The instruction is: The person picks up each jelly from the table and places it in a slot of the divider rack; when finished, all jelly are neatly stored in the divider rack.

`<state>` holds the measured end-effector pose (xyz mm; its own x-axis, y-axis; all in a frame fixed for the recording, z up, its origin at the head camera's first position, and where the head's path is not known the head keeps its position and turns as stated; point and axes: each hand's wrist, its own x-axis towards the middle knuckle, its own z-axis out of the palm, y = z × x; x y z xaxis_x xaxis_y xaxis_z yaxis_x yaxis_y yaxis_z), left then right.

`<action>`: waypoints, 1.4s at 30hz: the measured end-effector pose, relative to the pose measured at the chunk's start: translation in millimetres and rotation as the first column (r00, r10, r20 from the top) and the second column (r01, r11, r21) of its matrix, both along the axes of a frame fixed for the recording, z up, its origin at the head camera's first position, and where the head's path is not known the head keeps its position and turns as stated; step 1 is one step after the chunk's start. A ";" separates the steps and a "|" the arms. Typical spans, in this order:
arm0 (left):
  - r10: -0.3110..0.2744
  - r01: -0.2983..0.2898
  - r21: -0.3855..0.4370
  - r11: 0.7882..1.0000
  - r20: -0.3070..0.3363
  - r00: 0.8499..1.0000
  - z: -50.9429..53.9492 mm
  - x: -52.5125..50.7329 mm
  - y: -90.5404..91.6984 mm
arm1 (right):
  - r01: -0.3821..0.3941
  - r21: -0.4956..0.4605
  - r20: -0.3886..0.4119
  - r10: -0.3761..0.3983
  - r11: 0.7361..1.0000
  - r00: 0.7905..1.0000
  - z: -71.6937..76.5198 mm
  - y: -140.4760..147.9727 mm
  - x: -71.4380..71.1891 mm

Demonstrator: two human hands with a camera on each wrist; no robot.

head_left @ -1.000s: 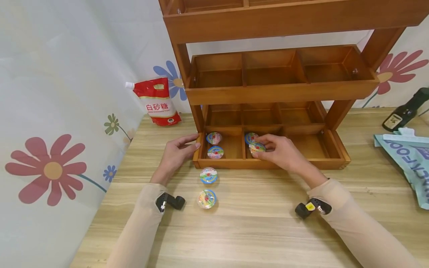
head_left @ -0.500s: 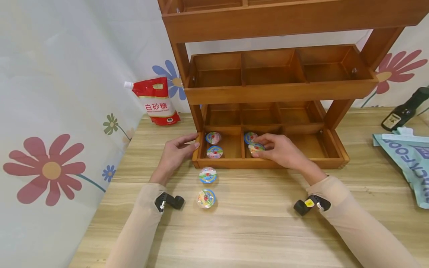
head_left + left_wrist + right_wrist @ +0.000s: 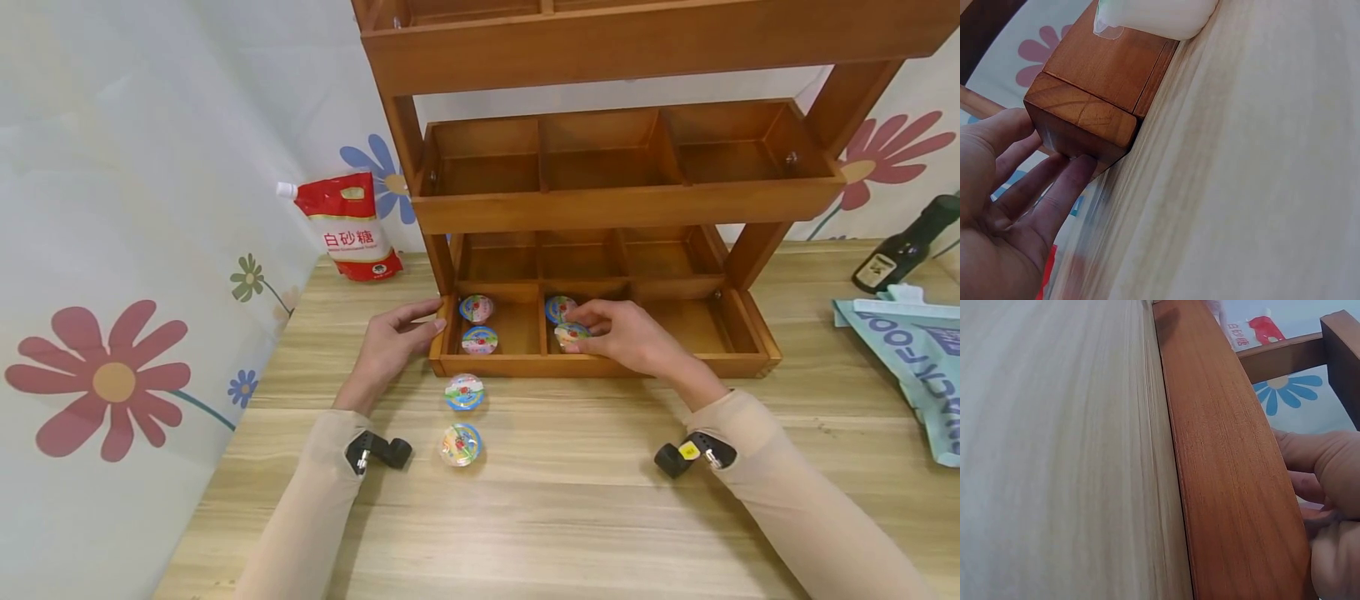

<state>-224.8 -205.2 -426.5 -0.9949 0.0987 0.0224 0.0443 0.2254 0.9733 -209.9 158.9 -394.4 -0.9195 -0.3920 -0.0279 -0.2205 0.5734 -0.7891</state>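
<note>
My right hand (image 3: pixel 626 333) pinches a small jelly cup (image 3: pixel 567 337) with a yellow printed foil lid, in the bottom tray's middle compartment. Directly behind it sits a blue-lidded cup (image 3: pixel 559 308). In the right wrist view the tray's front board (image 3: pixel 1229 450) hides what the fingers hold. My left hand (image 3: pixel 390 346) touches the outer left end of the wooden shelf (image 3: pixel 615 367); in the left wrist view its fairly straight fingers (image 3: pixel 1069 181) rest against that end. Two cups, one pink-lidded (image 3: pixel 476 309) and one blue-lidded (image 3: pixel 480 340), sit in the left compartment.
On the table before the tray stand a blue-lidded cup (image 3: pixel 464 392) and a yellow-and-blue-lidded cup (image 3: pixel 460 445). A red-and-white sugar bag (image 3: pixel 352 229) leans at back left. At right are a dark bottle (image 3: pixel 903 246) and a clipped light-blue snack bag (image 3: pixel 911 358).
The yellow-lidded cup in my right hand shifts very slightly within the middle compartment. My left hand stays at the shelf's end, and the view drifts a little.
</note>
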 end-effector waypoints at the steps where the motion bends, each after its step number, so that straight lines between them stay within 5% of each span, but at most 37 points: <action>1: -0.002 0.002 -0.005 1.000 -0.002 1.000 0.1 0.0 0.0 | -0.002 -0.004 0.000 0.002 1.000 1.000 -0.2 0.0 -0.2; 42: -0.005 0.004 0.029 1.000 0.021 1.000 0.3 -0.7 -0.8 | -0.014 0.009 -0.041 0.014 1.000 0.999 1.9 4.1 1.0</action>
<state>-225.5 -206.0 -426.2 -0.9947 0.1027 0.0044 0.0246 0.1969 0.9801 -208.9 163.0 -392.5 -0.9145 -0.4046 0.0063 -0.2605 0.5769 -0.7742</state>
